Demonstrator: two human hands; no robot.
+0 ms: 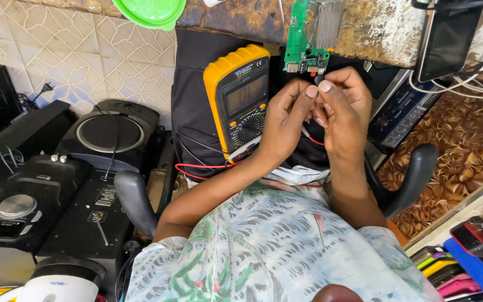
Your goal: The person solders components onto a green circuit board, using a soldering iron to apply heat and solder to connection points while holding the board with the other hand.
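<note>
Far left, black speaker boxes (57, 190) crowd the tiled floor, and a green plastic lid (151, 11) pokes over the edge of the worn counter (387, 28) above them. Next comes a yellow multimeter (240, 100) lying on the person's dark lap, display upward, with red and white leads (208, 166) trailing out beneath it. The left hand (286, 120) rests just beside the meter's right edge, fingers curled and pressed together against the right hand, pinching something small I cannot make out. The right hand (345, 109) meets it fingertip to fingertip, closed around a dark probe tip (319, 79) that points up at the green circuit board (304, 39). That board hangs off the counter edge just above both hands. Farther right, a dark tablet (448, 39) leans among white cables.
</note>
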